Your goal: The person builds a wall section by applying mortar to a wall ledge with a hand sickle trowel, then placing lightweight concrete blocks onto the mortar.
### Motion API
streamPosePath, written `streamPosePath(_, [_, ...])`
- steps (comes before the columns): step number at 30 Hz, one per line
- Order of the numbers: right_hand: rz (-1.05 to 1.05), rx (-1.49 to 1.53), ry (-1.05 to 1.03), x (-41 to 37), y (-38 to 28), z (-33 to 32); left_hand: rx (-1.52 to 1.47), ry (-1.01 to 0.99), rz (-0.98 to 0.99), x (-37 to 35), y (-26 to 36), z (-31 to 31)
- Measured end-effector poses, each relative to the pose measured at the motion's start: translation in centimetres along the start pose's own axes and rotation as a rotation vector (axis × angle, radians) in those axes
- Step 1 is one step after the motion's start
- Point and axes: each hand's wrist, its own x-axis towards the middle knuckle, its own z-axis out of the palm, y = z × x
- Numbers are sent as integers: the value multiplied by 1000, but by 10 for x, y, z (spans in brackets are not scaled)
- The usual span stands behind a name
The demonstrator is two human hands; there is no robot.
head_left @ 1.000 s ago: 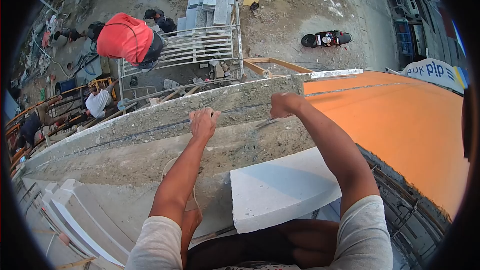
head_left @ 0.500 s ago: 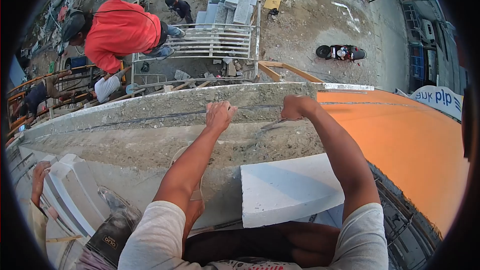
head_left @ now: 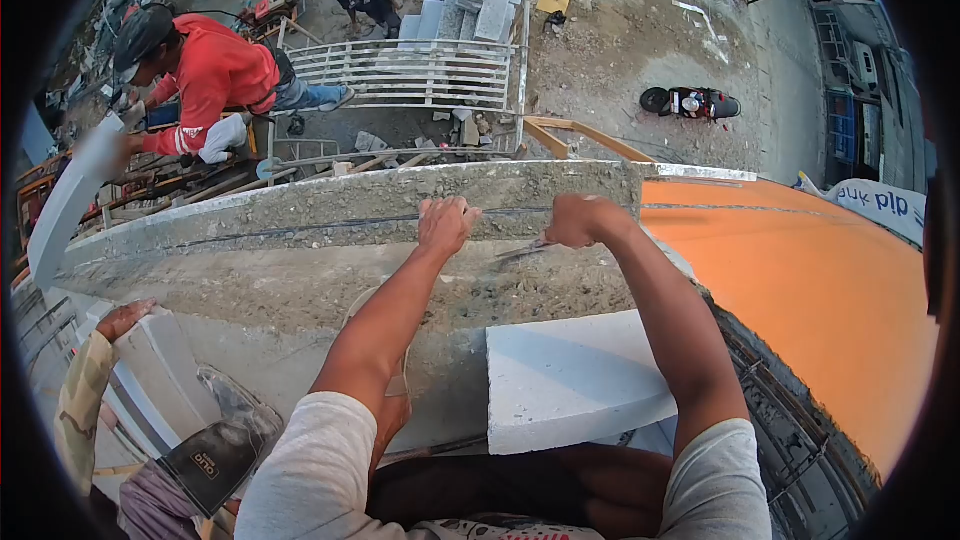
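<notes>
My left hand [head_left: 447, 224] presses on the rough concrete ledge [head_left: 530, 180] with its fingers curled, right where a thin dark cable [head_left: 350, 227] runs. Whether the fingers hold the cable is hidden. In my right hand [head_left: 578, 221] is a small trowel [head_left: 522, 249], its narrow blade pointing left, low over the concrete. The fist covers most of its handle. Below my right forearm lies a white block [head_left: 570, 375], close to my lap.
A co-worker in red [head_left: 225, 70] at upper left grips a long pale block [head_left: 68, 195]. Another person's hand [head_left: 127, 320] rests on white blocks [head_left: 165, 365] at left. An orange wall [head_left: 790, 290] drops away at right. Below are a motorcycle [head_left: 690, 103] and stacked blocks [head_left: 470, 5].
My right hand and the trowel have shifted slightly left. The co-worker in red has leaned and now grips a long pale block. The camouflage-sleeved arm at left has moved further into view.
</notes>
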Motion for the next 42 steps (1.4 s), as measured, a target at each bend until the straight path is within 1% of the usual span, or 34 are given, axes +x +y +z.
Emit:
streamPosePath(1, [0, 1, -7, 11, -2, -5, 13, 30, 2, 3, 1, 1])
streamPosePath(2, [42, 42, -78, 21, -4, -6, 12, 21, 1, 0, -1, 5])
streamPosePath(3, [85, 83, -143, 27, -6, -4, 5, 65, 28, -2, -2, 5])
streamPosePath(4, [93, 91, -133, 43, 0, 21, -1, 114, 67, -1, 0, 3])
streamPosePath(5, [74, 111, -45, 74, 10, 51, 1, 135, 91, 1, 4, 2])
streamPosePath(6, [42, 111, 51, 96, 16, 51, 12, 138, 73, 2, 6, 3])
streamPosePath(7, [29, 100, 61, 95, 11, 40, 27, 118, 37, -5, 2, 4])
streamPosePath(9, [72, 90, -71, 72, 0, 38, -9, 79, 47, -12, 3, -3])
streamPosePath(10, [19, 88, -23, 55, -2, 29, -10, 100, 43, -2, 2, -4])
streamPosePath(12, [-5, 73, -25, 22, -10, 2, -25, 86, 5, 0, -1, 6])
streamPosePath(13, [-28, 80, -31, 12, -13, 4, -47, 103, 0, 2, -3, 5])
streamPosePath(15, [12, 94, -37, 21, -12, 16, -77, 126, 11, 2, -2, 10])
streamPosePath(17, [71, 176, 12, 53, -8, 34, -86, 132, 19, 2, 1, 7])
streamPosePath(18, [-32, 38, 12, 60, -13, 34, -80, 163, 30, 7, 4, 0])
streamPosePath(19, [-44, 33, 33, 61, -16, 22, -71, 167, 21, 4, 7, -3])
streamPosePath(21, [-17, 57, -35, 58, -17, 24, -43, 132, 6, -4, 2, -2])
streamPosePath(23, [-19, 88, -44, 31, -20, 1, -54, 121, -27, 1, 2, 1])
streamPosePath(24, [-2, 83, -86, 25, -19, -6, -57, 91, -33, 1, -3, 8])
streamPosePath(25, [20, 76, -123, 21, -16, -5, -60, 104, -4, 3, -9, 11])
streamPosePath(26, [81, 161, -117, 34, -8, 6, -69, 140, 29, 9, -8, 14])
streamPosePath(27, [88, 146, -106, 47, 1, 18, -80, 155, 33, 9, -4, 16])
streamPosePath(28, [76, 147, -46, 62, 7, 32, -49, 80, -5, 4, -4, 18])
streamPosePath(29, [60, 155, 16, 61, 3, 31, -10, 4, -43, 5, -4, 14])
streamPosePath(31, [32, 197, 7, 43, 7, 27, -8, -19, -63, -2, -4, 13])
streamPosePath(33, [8, 106, -65, 25, 11, 7, -3, -38, -55, 5, -2, 7])
streamPosePath(34, [13, 117, -81, 23, 15, 11, -2, -58, -56, 3, -7, 12])
streamPosePath(36, [95, 207, -84, 11, 29, 12, -29, 18, -9, 7, -12, 22])
streamPosePath(37, [108, 195, -69, 18, 41, 20, -43, 32, 4, 8, -8, 23])
streamPosePath(39, [52, 212, 89, 49, 62, 50, 33, -61, -56, 3, -8, 20])
streamPosePath(41, [83, 254, 38, 32, 59, 39, 36, -79, -67, 2, -1, 12])
streamPosePath(42, [40, 200, 74, 28, 66, 37, 31, -103, -81, 1, 1, 9])
